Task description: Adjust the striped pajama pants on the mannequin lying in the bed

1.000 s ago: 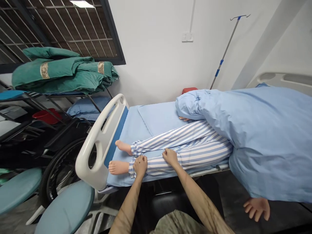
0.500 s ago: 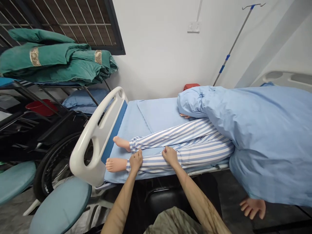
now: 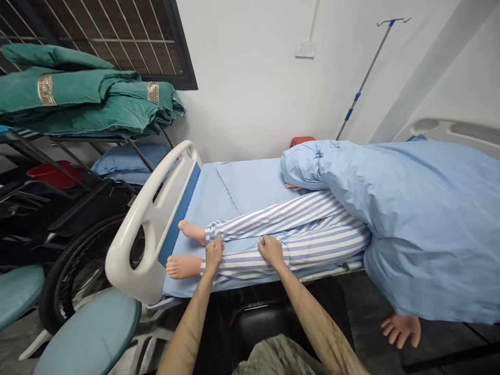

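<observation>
Left hand: [image 3: 213,255] fingers pinched together on the cuff of the striped trousers [image 3: 312,250], at the near ankle.
Right hand: [image 3: 271,250] fingers bunched onto the same near leg, higher up the shin; the exact hold is hidden.
Manikin: [image 3: 250,177] lying on the bed, feet toward the footboard [image 3: 144,245], its near foot [image 3: 183,266] bare.
Risk: a hard tug could slip the cloth from the pinch or drag the leg toward the near edge.
Quilt: [image 3: 410,219] overhanging the near edge, so a jolt could slide it off, along with the manikin's dangling hand [image 3: 400,329].
</observation>
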Demonstrator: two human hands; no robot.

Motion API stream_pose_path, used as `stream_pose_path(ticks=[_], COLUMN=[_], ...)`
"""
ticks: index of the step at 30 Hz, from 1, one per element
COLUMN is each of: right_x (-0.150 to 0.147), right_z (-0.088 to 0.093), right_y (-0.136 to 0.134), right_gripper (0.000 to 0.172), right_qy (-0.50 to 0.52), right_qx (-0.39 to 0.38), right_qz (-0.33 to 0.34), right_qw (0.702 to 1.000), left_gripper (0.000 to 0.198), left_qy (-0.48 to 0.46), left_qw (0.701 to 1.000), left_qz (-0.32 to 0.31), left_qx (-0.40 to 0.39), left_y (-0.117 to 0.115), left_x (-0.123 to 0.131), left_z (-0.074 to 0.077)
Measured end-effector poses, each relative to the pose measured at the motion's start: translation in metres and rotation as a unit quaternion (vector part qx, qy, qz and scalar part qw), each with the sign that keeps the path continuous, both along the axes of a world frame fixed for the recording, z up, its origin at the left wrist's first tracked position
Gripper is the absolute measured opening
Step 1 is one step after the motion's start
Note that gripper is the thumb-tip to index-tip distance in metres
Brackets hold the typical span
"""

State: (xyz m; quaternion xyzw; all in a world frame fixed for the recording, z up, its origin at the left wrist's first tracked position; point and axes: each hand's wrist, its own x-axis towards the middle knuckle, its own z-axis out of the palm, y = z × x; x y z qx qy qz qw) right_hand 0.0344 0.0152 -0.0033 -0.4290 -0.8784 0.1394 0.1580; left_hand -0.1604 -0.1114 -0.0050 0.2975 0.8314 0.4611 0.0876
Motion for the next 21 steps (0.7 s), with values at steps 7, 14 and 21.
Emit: stream_pose_path(ticks=[7,14,21], right_x=[-0.001,-0.001,0.0], right_z=[-0.001,-0.001,-0.001], right_y=[0.0,-0.002,-0.002], right_gripper=[0.015,0.015,0.016], right_qy=[-0.009,0.014,0.019], right_qx=[-0.003,0.0,0.004], right_qz=[0.002,0.003,0.0], right_qw=[1.0,1.0,1.0], left_gripper=[0.05,0.05,0.052], left_qy=[0.053,0.003,-0.164], left_qw=[0.993,0.999,0.973], left_qz=[0.026,-0.027,-0.045], left_qx=[-0.102,-0.035,0.156], left_y=[-0.005,-0.009,-0.007], left_x=[0.014,0.011,0.011], left_z=[-0.013,-0.008,0.033])
